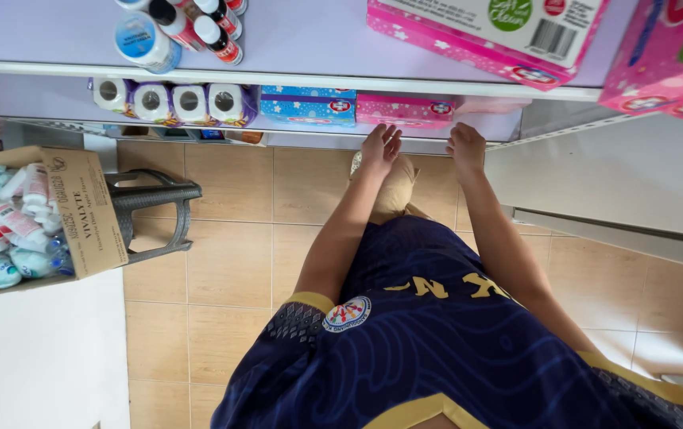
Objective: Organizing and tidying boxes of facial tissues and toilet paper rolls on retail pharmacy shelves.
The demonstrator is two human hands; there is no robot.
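While the person looks down over a dark blue shirt (pixel 437 334) with gold trim, both arms stretch forward to the low shelf (pixel 317 131). The left hand (pixel 381 147) has its fingers straight and close together, flat at the shelf edge, and it holds nothing. The right hand (pixel 466 147) is loosely curled with the knuckles up; whether it grips anything cannot be told. Just beyond the two hands lies the pink box (pixel 405 110), a flat carton with small white stars and a round emblem on its front. It sits on the low shelf, a little above the left fingertips and slightly left of the right hand. Touching its left side is a blue box (pixel 308 105) of the same shape, and farther left stand paper rolls (pixel 174 103). On the higher shelf lie larger pink boxes (pixel 484 32) and some bottles (pixel 190 28).
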